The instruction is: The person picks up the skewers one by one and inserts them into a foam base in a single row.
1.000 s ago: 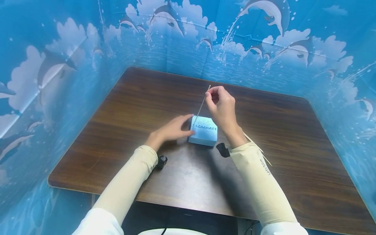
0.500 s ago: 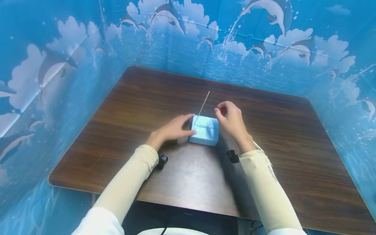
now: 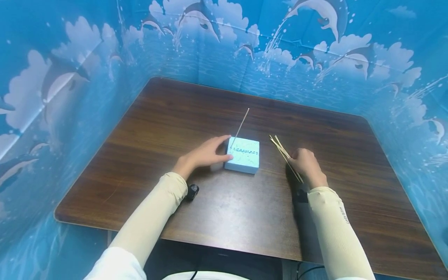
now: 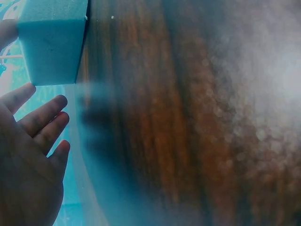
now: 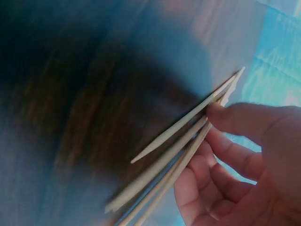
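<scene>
On the brown table [image 3: 182,116], the light-blue block [image 3: 243,168] lies flat, near the middle, with its top face turned upward so that the row of dark marks [image 3: 245,151] is easy to reach. The left hand [image 3: 203,153] is at its left side, thumb and index finger spread and touching it, the other fingers loosely extended; I suppose this light contact is enough to keep the block from sliding. 1 thin stick [image 3: 240,127] stands tilted from the left end of the marks, its top leaning to the right and away from the person; as nobody holds it, its lower end is probably lodged in a hole. The right hand [image 3: 308,165] is to the right, well apart from the block, and pinches loose sticks [image 5: 155,170] between thumb and finger — perhaps because 1 stick separates more easily this way. Whether every stick is gripped, I cannot tell.
</scene>
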`<state>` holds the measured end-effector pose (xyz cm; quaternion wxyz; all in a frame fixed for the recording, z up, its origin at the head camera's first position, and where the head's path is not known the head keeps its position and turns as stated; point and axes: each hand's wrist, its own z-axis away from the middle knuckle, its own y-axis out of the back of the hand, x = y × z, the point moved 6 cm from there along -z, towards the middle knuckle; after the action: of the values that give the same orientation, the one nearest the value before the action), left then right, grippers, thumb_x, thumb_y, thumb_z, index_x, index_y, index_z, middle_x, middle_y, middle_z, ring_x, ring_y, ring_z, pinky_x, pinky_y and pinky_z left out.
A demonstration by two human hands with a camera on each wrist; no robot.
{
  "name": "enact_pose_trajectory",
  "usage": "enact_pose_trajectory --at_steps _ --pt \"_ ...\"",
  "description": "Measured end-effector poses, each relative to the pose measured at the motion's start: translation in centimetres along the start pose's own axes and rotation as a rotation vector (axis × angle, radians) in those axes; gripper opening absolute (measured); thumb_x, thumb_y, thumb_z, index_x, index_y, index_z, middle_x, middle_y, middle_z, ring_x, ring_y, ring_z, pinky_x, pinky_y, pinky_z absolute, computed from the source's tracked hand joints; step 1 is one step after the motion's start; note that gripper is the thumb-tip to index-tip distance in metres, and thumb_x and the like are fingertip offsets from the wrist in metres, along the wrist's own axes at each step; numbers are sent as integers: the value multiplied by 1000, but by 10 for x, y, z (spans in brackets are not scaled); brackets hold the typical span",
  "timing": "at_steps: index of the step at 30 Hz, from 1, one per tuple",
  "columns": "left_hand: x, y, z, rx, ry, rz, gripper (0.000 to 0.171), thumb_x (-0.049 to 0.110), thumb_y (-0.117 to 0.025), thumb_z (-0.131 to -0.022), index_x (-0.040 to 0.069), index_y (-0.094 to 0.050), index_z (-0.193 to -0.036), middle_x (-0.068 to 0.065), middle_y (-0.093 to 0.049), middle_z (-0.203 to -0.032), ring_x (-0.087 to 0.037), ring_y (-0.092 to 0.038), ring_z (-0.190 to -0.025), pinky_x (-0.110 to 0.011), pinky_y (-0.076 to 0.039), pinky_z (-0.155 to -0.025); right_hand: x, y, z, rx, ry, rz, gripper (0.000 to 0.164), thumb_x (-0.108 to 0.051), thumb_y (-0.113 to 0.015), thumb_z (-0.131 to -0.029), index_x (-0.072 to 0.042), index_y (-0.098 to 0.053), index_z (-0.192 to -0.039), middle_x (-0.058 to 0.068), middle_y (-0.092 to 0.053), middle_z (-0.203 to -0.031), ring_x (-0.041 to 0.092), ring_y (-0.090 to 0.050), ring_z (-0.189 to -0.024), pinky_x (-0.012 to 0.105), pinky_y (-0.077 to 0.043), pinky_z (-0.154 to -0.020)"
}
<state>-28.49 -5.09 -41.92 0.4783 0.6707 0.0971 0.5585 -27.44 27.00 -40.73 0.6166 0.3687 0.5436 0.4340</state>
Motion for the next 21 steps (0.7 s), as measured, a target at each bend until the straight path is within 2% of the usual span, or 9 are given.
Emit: enact_pose_trajectory --at_steps 3,6,10,11,14,16,21 --pt "1 0 0 2 2 2 86 58 -61 -91 21 -23 -159 -5 -26 -163 -26 -24 -150 -51 -21 -121 2 0 1 -12 -8 3 25 -14 -55 -89 -6 -61 -66 2 -53 -61 21 -48 -59 34 -44 -56" --pt "1 0 0 2 -1 4 86 58 -61 -91 21 -23 -159 -5 -27 -163 -27 -24 -149 -52 -21 -121 3 -1 1 0 -7 -4 24 -9 -51 -85 -6 -59 -63 2 -52 -58 20 -47 -57 35 -44 -55" --pt "2 0 0 1 -1 4 86 58 -61 -91 20 -23 -159 -6 -27 -163 -28 -24 -149 -52 -21 -121 -1 3 2 63 41 -15 21 -5 -47 -83 -9 -47 -63 2 -44 -57 21 -42 -56 35 -39 -53" --pt "3 0 1 1 -2 5 86 58 -61 -91 20 -23 -159 -6 -27 -163 -28 -24 -149 -53 -21 -121 -4 6 2 91 59 -20 19 -5 -48 -85 -6 -51 -66 4 -49 -60 23 -46 -58 37 -42 -55" --pt "2 0 1 -3 4 5 87 59 -61 -91 20 -23 -159 -6 -26 -163 -28 -24 -149 -53 -21 -121 -21 18 5 170 116 -54 15 -7 -50 -92 0 -60 -84 14 -62 -76 29 -55 -70 43 -48 -65" --pt "1 0 1 -6 8 5 87 59 -61 -90 20 -23 -159 -7 -26 -163 -29 -24 -149 -53 -21 -121 -37 29 8 228 147 -105 15 -9 -53 -95 3 -62 -93 18 -64 -85 32 -58 -75 45 -49 -68" --pt "1 1 1 -10 11 11 87 59 -61 -90 21 -22 -159 -7 -26 -163 -30 -23 -150 -55 -20 -121 -87 60 16 394 248 -256 15 -10 -56 -98 4 -61 -101 18 -64 -91 29 -56 -76 39 -47 -68"
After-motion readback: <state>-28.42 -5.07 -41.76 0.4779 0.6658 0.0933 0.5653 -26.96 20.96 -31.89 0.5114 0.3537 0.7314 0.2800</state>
